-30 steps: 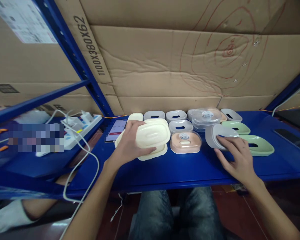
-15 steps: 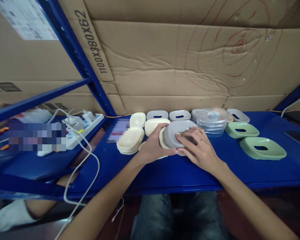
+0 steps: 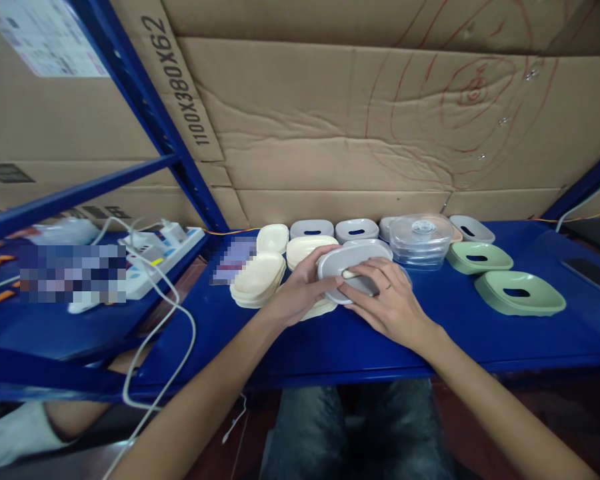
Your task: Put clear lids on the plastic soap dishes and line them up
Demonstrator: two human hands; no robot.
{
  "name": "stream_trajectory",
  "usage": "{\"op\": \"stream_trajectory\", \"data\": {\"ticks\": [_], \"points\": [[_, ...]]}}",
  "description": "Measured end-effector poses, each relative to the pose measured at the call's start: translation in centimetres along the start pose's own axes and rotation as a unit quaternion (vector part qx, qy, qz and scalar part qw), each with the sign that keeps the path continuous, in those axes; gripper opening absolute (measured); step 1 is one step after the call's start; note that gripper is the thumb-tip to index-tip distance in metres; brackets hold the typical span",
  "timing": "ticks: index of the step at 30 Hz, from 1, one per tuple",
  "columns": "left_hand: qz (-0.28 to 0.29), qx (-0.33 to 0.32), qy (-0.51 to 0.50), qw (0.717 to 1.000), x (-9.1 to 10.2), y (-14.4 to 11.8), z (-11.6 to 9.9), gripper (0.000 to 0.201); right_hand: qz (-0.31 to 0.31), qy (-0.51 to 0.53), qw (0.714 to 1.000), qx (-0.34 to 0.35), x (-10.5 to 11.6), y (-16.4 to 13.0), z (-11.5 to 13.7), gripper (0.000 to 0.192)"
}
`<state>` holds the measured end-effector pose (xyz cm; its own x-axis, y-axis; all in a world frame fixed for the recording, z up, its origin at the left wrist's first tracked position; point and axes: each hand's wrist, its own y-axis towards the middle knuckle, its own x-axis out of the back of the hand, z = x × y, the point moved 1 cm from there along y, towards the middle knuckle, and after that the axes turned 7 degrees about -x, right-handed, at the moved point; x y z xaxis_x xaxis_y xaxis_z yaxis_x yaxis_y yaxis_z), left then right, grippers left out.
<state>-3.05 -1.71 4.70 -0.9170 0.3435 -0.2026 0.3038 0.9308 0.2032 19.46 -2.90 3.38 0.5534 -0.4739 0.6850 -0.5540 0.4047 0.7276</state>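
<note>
A grey oval plastic dish [image 3: 363, 253] with a slot is tilted between my hands above the table. My left hand [image 3: 303, 290] grips its left edge, thumb over the rim. My right hand [image 3: 393, 297] is closed on its right side, fingers bent over the slot. A small pale patch shows by these fingers; I cannot tell what it is. Below and left of the hands lie cream dishes [image 3: 324, 309], partly hidden. A stack of cream dishes [image 3: 257, 280] stands farther left, with another cream pile [image 3: 310, 248] behind my left hand.
Grey slotted dishes [image 3: 311, 229] line the back. Clear plastic containers [image 3: 420, 247] are stacked right of centre, with green slotted dishes [image 3: 525, 293] beyond. A power strip [image 3: 180, 247] and white cable [image 3: 194, 333] are at left, near a blue shelf post [image 3: 180, 167]. Another person's arm [image 3: 65, 420] shows lower left.
The grey dish has tipped so that its slotted face turns more toward me, and it has shifted slightly left. My left thumb has moved from below onto its rim.
</note>
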Motion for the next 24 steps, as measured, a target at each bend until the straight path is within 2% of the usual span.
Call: {"op": "stream_trajectory", "data": {"ticks": [4, 8, 10, 14, 16, 19, 22, 24], "points": [[-0.006, 0.010, -0.013, 1.000, -0.1, 0.1, 0.0, 0.071, -0.041, 0.013, 0.999, -0.006, 0.3, 0.0, 0.3, 0.041], [-0.018, -0.002, -0.007, 1.000, 0.3, 0.4, 0.2, 0.072, -0.152, 0.025, 0.983, -0.097, 1.0, -0.4, -0.5, 0.040], [-0.038, -0.004, -0.001, 0.999, 0.7, 0.6, 0.4, 0.070, -0.184, 0.008, 0.973, -0.143, 1.6, -0.5, -1.5, 0.038], [-0.089, 0.020, -0.032, 0.995, 1.6, 1.1, 0.8, 0.062, -0.187, -0.072, 0.954, -0.222, 3.8, -0.5, -5.3, 0.035], [-0.088, 0.030, -0.058, 0.994, 1.9, 1.2, 0.8, 0.059, -0.154, -0.104, 0.950, -0.251, 5.1, -0.3, -8.1, 0.044], [-0.065, 0.055, -0.091, 0.992, 2.0, 1.3, 0.6, 0.057, -0.025, -0.113, 0.959, -0.260, 6.3, -0.1, -12.6, 0.069], [-0.050, 0.082, -0.123, 0.988, 1.8, 1.2, 0.3, 0.056, 0.095, -0.116, 0.956, -0.251, 6.1, -0.3, -16.1, 0.084], [-0.051, 0.095, -0.139, 0.984, 1.8, 1.1, 0.2, 0.052, 0.133, -0.113, 0.953, -0.246, 5.6, -0.5, -17.7, 0.083]]}}
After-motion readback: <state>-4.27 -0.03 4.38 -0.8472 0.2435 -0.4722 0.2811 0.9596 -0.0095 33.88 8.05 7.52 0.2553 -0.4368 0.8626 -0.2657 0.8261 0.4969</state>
